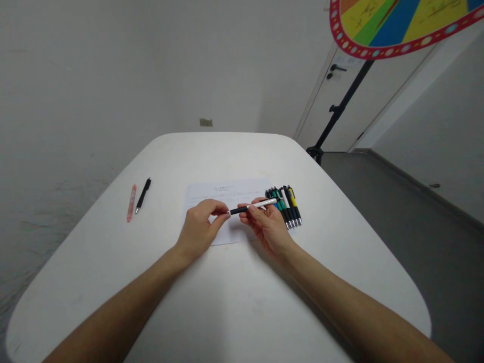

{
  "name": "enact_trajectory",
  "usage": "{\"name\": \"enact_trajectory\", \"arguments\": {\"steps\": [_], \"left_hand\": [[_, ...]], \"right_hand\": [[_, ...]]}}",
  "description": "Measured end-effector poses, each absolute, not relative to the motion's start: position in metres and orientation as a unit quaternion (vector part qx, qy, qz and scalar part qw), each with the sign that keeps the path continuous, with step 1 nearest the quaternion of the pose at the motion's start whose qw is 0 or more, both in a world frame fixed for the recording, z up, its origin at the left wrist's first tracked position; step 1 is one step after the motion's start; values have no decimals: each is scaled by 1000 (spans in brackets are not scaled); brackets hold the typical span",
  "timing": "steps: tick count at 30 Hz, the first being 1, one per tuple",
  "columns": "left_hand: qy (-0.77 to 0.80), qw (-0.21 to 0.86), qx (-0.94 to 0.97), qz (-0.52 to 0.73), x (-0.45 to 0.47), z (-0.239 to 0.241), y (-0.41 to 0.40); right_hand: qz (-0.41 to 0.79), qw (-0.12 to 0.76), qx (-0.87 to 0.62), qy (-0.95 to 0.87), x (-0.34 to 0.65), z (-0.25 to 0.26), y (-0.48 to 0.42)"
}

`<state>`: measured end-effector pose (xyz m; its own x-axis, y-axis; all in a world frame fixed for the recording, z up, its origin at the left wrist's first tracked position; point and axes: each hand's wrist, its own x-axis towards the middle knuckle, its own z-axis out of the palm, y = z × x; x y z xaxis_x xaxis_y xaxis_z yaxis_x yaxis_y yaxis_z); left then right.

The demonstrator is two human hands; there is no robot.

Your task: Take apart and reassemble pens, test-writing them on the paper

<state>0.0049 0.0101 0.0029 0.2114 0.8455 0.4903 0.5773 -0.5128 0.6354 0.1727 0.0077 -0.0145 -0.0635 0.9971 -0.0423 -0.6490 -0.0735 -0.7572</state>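
A white pen with a black grip [239,210] is held roughly level above a printed sheet of paper [200,191]. My right hand [270,227] is closed around its white barrel, between thumb and fingers. At the pen's tip end, the thumb and forefinger of my left hand [202,224] pinch together. Whether a separate small part sits in that pinch is too small to tell. Close beyond my right hand lies a row of several pens [289,206] with green, white, yellow and dark barrels, partly hidden by that hand.
On the left of the white table [234,156] lie a black pen [143,195] and a pink pen [131,203]. A wall stands behind the table. To the right are a colourful wheel [393,25] on a black stand [346,103] and a door [321,101].
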Motion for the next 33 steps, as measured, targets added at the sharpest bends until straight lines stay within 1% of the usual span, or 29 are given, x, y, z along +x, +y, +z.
{"name": "enact_trajectory", "arguments": {"steps": [7,10,13,16,19,29,31,33], "left_hand": [[453,159,766,427,6,3,9],[467,132,774,406,-3,2,15],[524,60,780,337,-19,-2,27],[581,-27,786,211,-34,-9,38],[595,-60,791,129,-40,-14,43],[550,-65,826,102,-33,-17,47],[534,-31,834,136,-29,-17,44],[514,38,834,197,-22,-14,39]], "right_hand": [[705,597,-300,-238,172,-17,7],[699,606,-307,-222,175,-17,9],[687,621,-313,-209,177,-19,12],[680,629,-318,-201,179,-21,14],[677,632,-317,-204,179,-22,15],[669,635,-322,-212,178,-22,15],[666,638,-321,-215,179,-23,15],[664,639,-319,-221,178,-23,15]]}}
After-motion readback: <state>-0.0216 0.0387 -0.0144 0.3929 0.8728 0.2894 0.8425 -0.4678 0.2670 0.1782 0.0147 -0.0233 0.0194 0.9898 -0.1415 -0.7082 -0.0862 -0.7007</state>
